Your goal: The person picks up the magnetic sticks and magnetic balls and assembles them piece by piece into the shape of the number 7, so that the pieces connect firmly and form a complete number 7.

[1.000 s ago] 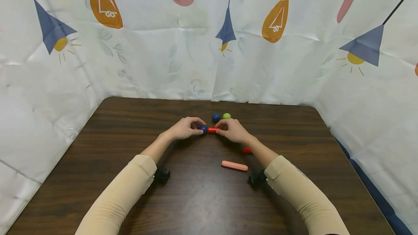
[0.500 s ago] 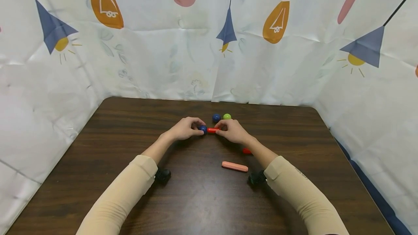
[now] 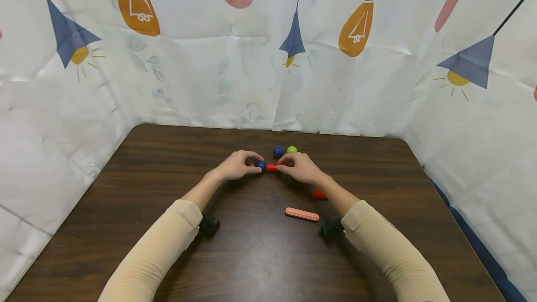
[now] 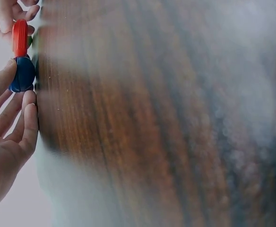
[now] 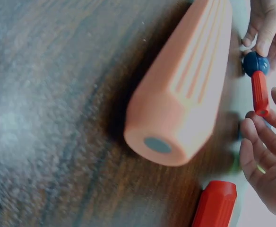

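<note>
Far out over the table, my left hand (image 3: 238, 165) pinches a dark blue ball (image 4: 24, 74) between thumb and fingers. A short red ribbed stick (image 5: 259, 92) meets the ball end to surface, in one line with it. My right hand (image 3: 299, 168) has thumb and fingers around the stick's other end, where a small grey disc shows in the right wrist view. Just beyond the hands lie a second blue ball (image 3: 278, 152) and a lime green ball (image 3: 292, 150), partly hidden by the right hand.
A longer salmon-pink ribbed stick (image 3: 301, 214) lies on the dark wood table (image 3: 251, 255) between the forearms. Another red stick (image 3: 319, 195) lies partly under the right forearm. Patterned white cloth (image 3: 201, 69) hangs behind the table and at both sides.
Both hands stay nearly in place, the ball and red stick still joined. Slightly less of the stick shows beside the right thumb. The view has shifted a little.
</note>
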The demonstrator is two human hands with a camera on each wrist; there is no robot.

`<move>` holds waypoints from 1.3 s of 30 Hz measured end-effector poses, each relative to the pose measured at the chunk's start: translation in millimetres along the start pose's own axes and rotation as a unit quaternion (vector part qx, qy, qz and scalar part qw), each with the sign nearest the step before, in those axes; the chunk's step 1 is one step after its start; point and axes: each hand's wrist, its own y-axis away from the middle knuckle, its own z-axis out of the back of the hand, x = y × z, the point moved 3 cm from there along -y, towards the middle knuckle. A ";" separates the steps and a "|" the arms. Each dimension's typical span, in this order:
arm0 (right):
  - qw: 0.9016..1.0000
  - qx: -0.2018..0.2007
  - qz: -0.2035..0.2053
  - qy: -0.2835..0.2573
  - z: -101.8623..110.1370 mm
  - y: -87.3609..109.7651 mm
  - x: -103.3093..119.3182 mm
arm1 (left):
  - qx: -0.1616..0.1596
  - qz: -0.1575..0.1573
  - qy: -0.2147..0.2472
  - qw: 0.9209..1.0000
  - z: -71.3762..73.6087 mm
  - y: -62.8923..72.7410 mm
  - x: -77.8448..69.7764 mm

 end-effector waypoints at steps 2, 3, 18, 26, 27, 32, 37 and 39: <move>1.000 -0.002 -0.001 -0.007 1.7 -0.4 -0.5 | 0.000 -0.001 0.000 1.000 -0.1 0.3 0.0; 1.000 -0.004 -0.001 -0.009 2.8 -0.7 -0.5 | 0.000 -0.002 0.000 1.000 -0.1 0.4 0.0; 0.998 -0.050 0.005 -0.037 15.4 -9.6 -1.8 | -0.001 0.005 0.001 1.000 -1.6 -2.4 1.4; 0.994 -0.077 -0.027 -0.075 18.3 -13.6 -5.9 | 0.001 0.004 -0.007 1.000 -1.4 -2.3 1.4; 0.993 -0.077 -0.028 -0.079 18.4 -14.2 -6.5 | 0.002 0.005 -0.006 1.000 -1.2 -2.0 1.6; 0.993 -0.073 -0.036 -0.089 18.5 -18.0 -6.1 | 0.007 0.007 -0.003 1.000 -0.5 -1.3 3.8; 0.992 -0.073 -0.043 -0.092 16.8 -23.6 -5.4 | 0.007 0.009 0.000 1.000 0.2 -1.5 4.3; 0.992 -0.071 -0.044 -0.098 15.7 -25.8 -5.9 | 0.007 0.009 -0.001 1.000 0.3 -1.6 4.7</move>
